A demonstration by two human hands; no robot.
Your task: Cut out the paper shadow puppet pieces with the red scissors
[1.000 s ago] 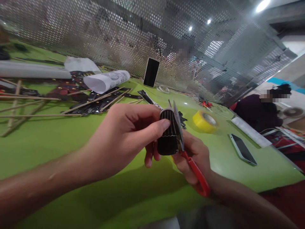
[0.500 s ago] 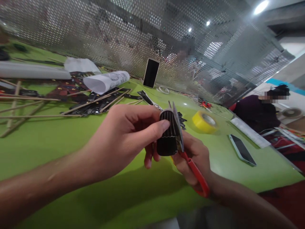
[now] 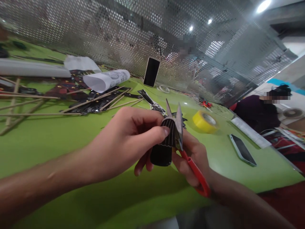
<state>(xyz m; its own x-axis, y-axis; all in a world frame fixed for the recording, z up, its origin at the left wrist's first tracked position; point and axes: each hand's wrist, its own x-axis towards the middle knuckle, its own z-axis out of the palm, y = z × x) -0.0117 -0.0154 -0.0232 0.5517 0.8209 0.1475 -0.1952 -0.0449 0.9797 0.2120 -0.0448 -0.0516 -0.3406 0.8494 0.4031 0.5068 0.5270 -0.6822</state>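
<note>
my left hand [image 3: 133,143] has thumb and fingers clamped on a black white-striped piece [image 3: 161,155], curved and held above the green table [image 3: 107,203]. my right hand [image 3: 195,152] grips the red-handled scissors [image 3: 185,156]; their blades stand apart at the piece's right edge, though i cannot tell if they touch it. a yellow tape roll [image 3: 199,121] lies beyond, a phone [image 3: 243,150] farther right.

Elongated white ceiling lamp [image 3: 263,5] glaring upper right; glossy lime-green tabletop [image 3: 59,135] softly shadowed in foreground; perforated grey metal screen [image 3: 107,38] hazy; frame edges stretched.
</note>
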